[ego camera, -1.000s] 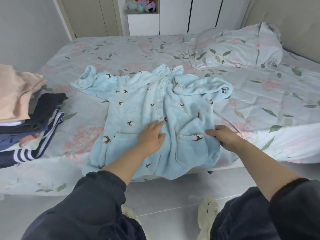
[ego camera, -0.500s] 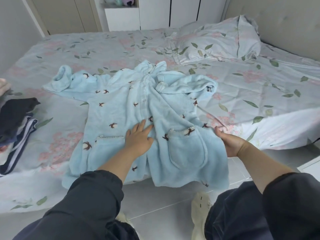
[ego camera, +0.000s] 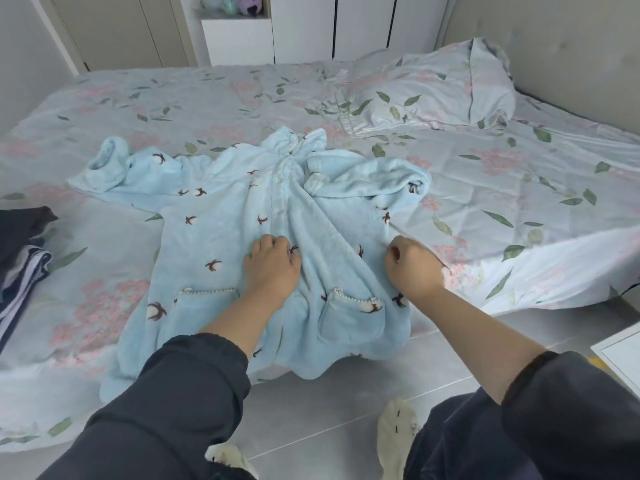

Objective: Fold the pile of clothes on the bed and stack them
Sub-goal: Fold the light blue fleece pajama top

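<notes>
A light blue fleece pyjama top [ego camera: 221,233] with small brown bird prints lies spread front-up on the floral bed [ego camera: 519,188], its hem hanging over the near edge. Its left sleeve stretches out to the left; the right sleeve is folded across the chest. My left hand [ego camera: 273,268] rests on the middle of the top with curled fingers bunching the fleece. My right hand [ego camera: 410,268] grips the top's right side edge in a fist. A stack of folded dark and striped clothes [ego camera: 20,251] sits at the left edge.
A floral pillow [ego camera: 429,88] lies at the back right against a padded headboard [ego camera: 554,39]. White wardrobes [ego camera: 304,26] stand behind the bed. Grey tiled floor [ego camera: 329,420] and my slippered feet are below. A white object [ego camera: 620,355] pokes in at the right.
Both hands slid up the top from the pocket area. The left hand's flat fingers have curled into the fleece, and the right hand now fists the side edge. The view shifted right, hiding most of the stack.
</notes>
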Motion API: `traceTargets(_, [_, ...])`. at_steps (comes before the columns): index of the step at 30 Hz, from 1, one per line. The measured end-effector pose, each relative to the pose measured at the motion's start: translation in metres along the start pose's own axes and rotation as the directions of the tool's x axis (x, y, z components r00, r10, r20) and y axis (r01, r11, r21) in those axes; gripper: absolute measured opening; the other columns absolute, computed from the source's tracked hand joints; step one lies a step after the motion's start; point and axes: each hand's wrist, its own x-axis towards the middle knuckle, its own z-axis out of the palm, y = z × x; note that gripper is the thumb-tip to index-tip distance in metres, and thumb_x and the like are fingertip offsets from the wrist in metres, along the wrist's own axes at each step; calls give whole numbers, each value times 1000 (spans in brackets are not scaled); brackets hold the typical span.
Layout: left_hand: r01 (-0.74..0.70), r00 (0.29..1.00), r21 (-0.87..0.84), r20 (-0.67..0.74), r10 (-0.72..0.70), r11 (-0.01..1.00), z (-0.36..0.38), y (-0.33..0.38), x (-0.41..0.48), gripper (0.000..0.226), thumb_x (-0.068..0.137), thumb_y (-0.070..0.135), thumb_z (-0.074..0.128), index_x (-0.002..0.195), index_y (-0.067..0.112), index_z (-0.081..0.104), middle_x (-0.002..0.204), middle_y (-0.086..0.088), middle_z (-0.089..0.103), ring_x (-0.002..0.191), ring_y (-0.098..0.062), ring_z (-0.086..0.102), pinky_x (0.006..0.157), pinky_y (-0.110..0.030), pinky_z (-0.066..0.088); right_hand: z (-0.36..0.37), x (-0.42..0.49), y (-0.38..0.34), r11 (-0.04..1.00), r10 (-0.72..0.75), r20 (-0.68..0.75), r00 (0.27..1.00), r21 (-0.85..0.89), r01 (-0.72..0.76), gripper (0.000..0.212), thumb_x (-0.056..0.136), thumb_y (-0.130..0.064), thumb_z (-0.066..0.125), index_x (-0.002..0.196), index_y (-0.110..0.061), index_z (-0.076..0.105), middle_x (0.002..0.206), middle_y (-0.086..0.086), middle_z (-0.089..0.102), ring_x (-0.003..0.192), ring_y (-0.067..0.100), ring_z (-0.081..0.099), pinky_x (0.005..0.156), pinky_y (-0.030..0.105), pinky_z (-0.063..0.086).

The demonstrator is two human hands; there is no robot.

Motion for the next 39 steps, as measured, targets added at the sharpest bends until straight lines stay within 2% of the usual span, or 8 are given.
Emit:
traceTargets(5, [-55, 990, -33, 127, 59, 998, 16, 23, 21, 60, 98, 45, 28, 152, 26, 11, 160, -1, 6, 146, -20, 2, 115, -47, 6, 19, 42, -19, 980, -174, 57, 983, -83, 179, 42, 88, -12, 52, 129, -2, 48, 128, 15, 49, 117, 30, 45, 90, 38, 44])
traceTargets(9, [-268, 955, 162, 175, 240, 950, 38, 25, 27, 65, 94, 51, 18, 152, 30, -3, 161, 1, -7, 147, -20, -11, 116, -52, -4, 33, 100, -24, 970, -162, 130, 978, -164, 182, 51, 92, -15, 49, 140, -6, 35, 148, 13, 29, 129, 31, 34, 91, 42, 44])
traceTargets(15, [-435, 898, 195, 172, 406, 879, 56, 28, 47, 67, 92, 44, 18, 153, 24, 0, 161, -5, -1, 148, -20, -6, 118, -48, -3, 61, 175, -32, 925, -59, 225, 973, -353, 138, 65, 88, -6, 46, 147, -14, 21, 140, 12, 32, 119, 32, 43, 74, 38, 43])
traceTargets(18, [-493, 867, 161, 172, 468, 855, 59, 29, 53, 69, 87, 42, 11, 153, 23, 3, 161, -6, 2, 148, -21, -2, 119, -45, 0, 67, 194, -29, 921, 53, 314, 948, -383, 76, 44, 94, -10, 41, 138, -13, 40, 127, 12, 50, 108, 33, 56, 74, 37, 42])
traceTargets(22, [-518, 852, 107, 156, 500, 849, 61, 32, 61, 67, 88, 39, 10, 153, 28, 4, 161, -3, 2, 148, -19, -2, 119, -43, 0, 16, 235, 3, 932, 360, 105, 927, 4, -362, 31, 92, -23, 52, 119, -10, 56, 119, 14, 60, 118, 29, 55, 93, 34, 42])
traceTargets(26, [-538, 840, 96, 139, 524, 837, 63, 36, 68, 65, 88, 38, 5, 153, 30, 4, 161, 0, 5, 148, -18, 0, 119, -42, 3, -62, 248, 77, 379, 661, 62, 748, 833, -404, 40, 98, -21, 41, 138, -12, 39, 134, 5, 50, 112, 19, 59, 77, 24, 53])
traceTargets(32, [-543, 835, 73, 158, 528, 837, 67, 45, 81, 56, 97, 33, 17, 153, 29, 13, 159, 4, 19, 147, -15, 10, 119, -40, 7, -47, 212, 146, 40, 843, 310, 440, 779, -626, 53, 95, -45, 49, 136, -13, 40, 127, 6, 53, 111, 29, 57, 94, 41, 50])
traceTargets(39, [-533, 842, 61, 132, 522, 844, 66, 50, 86, 69, 89, 41, 0, 151, 24, 25, 156, 3, 26, 145, -15, 18, 119, -42, 12, -8, 201, 114, -16, 724, 480, 495, 730, -684, 24, 89, -27, 62, 107, -12, 57, 82, 8, 67, 71, 23, 68, 59, 36, 59])
